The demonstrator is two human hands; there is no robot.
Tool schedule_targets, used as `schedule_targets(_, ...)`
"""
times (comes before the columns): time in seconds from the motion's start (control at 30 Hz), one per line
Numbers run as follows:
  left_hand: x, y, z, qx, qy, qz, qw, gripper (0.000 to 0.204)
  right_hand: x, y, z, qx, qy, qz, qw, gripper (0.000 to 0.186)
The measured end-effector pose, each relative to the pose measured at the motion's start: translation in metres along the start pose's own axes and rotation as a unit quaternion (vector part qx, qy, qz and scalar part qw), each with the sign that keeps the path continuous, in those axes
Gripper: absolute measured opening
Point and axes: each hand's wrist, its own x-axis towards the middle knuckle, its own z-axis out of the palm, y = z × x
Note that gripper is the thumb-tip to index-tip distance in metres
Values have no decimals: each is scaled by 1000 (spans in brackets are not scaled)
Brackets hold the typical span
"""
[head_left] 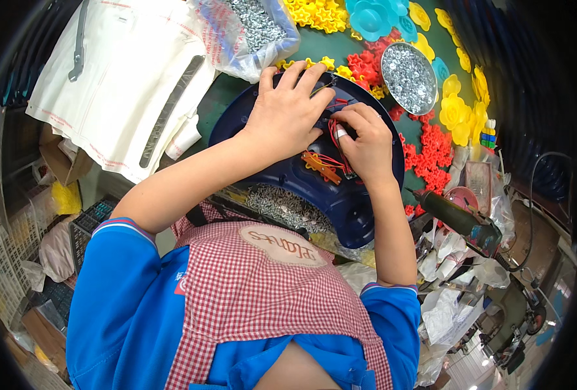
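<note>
A navy curved plastic housing point(340, 211) lies on the green tabletop. My left hand point(286, 114) rests over its upper part, fingers spread and curved, near a small dark piece partly hidden under the fingertips. My right hand point(365, 143) is closed on a bundle of red wires point(336, 129), with a white wrap round one finger. Below the hands, inside the housing, lies an orange-brown board point(321, 167) with red and orange wires. What the left fingertips touch is unclear.
A bag of screws point(252, 26) and white packaging point(116, 91) lie left; a dish of washers point(408, 77), yellow flowers point(455, 110) and red pieces point(430, 156) lie right. A dark power tool point(454, 218) is beside my right arm; more screws point(285, 208) sit below the housing.
</note>
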Motion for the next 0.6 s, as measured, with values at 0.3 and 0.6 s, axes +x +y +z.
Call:
schedule_targets(0.3,-1,-1,3,0,8,-2,1000,47,15,-2,-3,-75,-44,-62,994,10)
schedule_targets(0.6,0,-2,4,-15,-5,-1,1000,49,15,0,-1,-108,-80,-64,989,15)
